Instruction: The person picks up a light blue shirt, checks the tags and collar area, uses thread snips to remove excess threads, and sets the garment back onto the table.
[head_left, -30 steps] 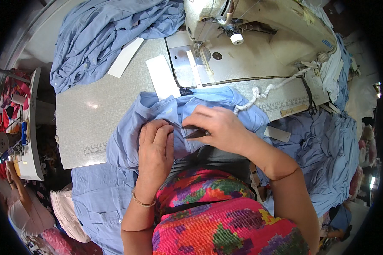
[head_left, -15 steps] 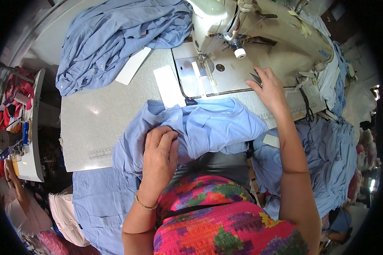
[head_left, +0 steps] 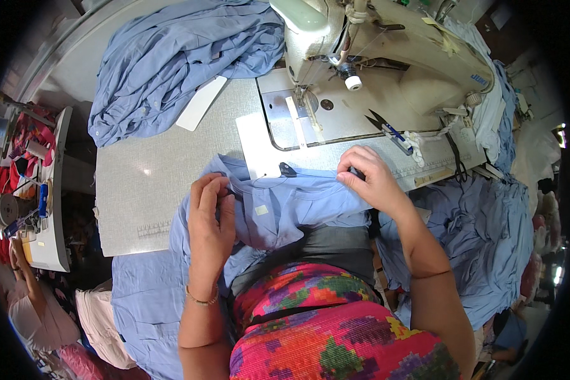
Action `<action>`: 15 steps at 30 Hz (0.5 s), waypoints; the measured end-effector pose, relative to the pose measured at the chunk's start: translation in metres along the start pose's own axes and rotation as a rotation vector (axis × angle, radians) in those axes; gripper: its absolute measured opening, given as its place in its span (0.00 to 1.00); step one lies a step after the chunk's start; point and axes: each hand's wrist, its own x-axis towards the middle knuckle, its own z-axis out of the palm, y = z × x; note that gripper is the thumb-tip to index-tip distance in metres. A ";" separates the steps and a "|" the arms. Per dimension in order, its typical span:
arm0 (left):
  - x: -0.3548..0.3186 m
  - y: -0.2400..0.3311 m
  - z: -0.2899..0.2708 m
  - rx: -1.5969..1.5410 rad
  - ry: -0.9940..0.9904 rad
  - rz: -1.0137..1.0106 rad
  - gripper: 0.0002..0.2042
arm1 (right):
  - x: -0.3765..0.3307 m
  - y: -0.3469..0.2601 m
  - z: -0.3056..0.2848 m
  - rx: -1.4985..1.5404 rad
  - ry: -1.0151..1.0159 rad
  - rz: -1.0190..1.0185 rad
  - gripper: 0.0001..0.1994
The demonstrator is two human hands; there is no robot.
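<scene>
A light blue shirt (head_left: 285,206) lies across the table's near edge and my lap, its neck side towards the sewing machine. My left hand (head_left: 212,212) is closed on the shirt's left side, fingertips pinching the cloth. At the right end of the upper edge, my right hand (head_left: 375,179) grips the fabric between thumb and fingers; a small dark piece shows beside the thumb. A white paper tag (head_left: 254,144) and a dark neck label (head_left: 287,170) sit at the collar. Thread snips (head_left: 391,132) with dark blades and blue handles rest beyond my right hand.
The sewing machine (head_left: 411,69) stands at the far right, its needle area (head_left: 301,95) beyond the shirt. Blue garments (head_left: 177,69) are heaped at the far left with another white tag (head_left: 201,103). More blue cloth (head_left: 468,234) hangs at right. A co-worker's arm (head_left: 28,278) shows far left.
My right hand has left the snips on the machine bed and come back to grip the shirt's upper edge. My left hand has moved up and left along the cloth.
</scene>
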 end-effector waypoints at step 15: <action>0.004 0.001 -0.006 0.073 -0.135 -0.013 0.13 | 0.026 -0.069 0.074 -0.026 0.002 -0.163 0.22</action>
